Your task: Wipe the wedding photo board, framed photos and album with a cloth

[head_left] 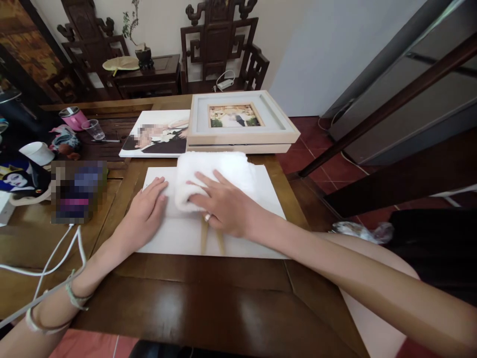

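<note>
Flat and open: right hand [223, 206] pressing white towel [214, 174], left hand [143, 214] just left, on white board [238, 238] atop wooden table [194, 293].

Flat white rectangular board [238, 233] on dark wooden table [208, 293]; fluffy white folded towel [219, 171] on its far half; stacked pale wooden picture frames [242, 124] behind; unframed photo print [156, 133] left of frames.

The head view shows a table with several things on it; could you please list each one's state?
White towel: folded, lying on the board, under the right hand.
White board: flat on the table.
Left hand: open, flat on the board.
Right hand: open, pressing the towel.
Framed photo: lying face up.
Clear cup: upright.
Pink mug: upright.
</note>
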The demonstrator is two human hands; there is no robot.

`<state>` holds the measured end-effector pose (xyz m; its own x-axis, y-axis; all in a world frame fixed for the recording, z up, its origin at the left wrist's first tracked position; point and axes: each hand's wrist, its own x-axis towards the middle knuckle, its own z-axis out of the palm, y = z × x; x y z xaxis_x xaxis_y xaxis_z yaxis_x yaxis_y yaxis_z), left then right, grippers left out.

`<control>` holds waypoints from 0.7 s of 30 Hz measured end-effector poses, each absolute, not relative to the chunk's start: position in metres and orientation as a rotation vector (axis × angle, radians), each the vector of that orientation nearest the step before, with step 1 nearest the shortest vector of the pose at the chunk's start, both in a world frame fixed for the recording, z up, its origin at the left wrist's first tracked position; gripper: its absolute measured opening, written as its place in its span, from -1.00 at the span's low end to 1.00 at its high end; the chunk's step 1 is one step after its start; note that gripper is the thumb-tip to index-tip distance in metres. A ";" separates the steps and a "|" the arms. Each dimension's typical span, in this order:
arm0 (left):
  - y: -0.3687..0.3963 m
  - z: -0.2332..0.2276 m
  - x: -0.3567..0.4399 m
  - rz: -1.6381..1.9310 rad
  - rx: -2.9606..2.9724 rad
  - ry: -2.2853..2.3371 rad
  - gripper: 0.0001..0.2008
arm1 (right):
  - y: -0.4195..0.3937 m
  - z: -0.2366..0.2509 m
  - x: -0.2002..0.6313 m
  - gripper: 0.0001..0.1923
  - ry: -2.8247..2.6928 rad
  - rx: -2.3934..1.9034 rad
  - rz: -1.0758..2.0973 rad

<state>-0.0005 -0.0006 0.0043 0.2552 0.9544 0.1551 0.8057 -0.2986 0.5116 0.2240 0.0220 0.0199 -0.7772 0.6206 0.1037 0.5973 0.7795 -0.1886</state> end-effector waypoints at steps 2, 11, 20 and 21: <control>0.000 0.007 -0.001 0.759 2.117 1.625 -0.51 | 0.029 0.021 0.212 -0.53 -2.764 -1.074 0.158; 0.005 0.010 -0.006 1.200 1.890 1.615 -0.55 | -0.023 0.026 0.192 -0.66 -2.897 -0.458 0.203; 0.006 0.003 -0.005 0.802 2.062 1.706 -0.52 | -0.046 0.042 0.234 -0.66 -2.891 -0.387 0.585; 0.006 0.003 -0.005 0.745 2.113 1.704 -0.53 | -0.041 0.044 0.237 -0.63 -2.884 -0.419 0.621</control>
<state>-0.0053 0.0060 0.0028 0.1502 0.9697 0.1925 0.7998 -0.2336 0.5529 0.2369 -0.0407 0.0440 -0.9476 0.3038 0.0982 0.2365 0.8744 -0.4237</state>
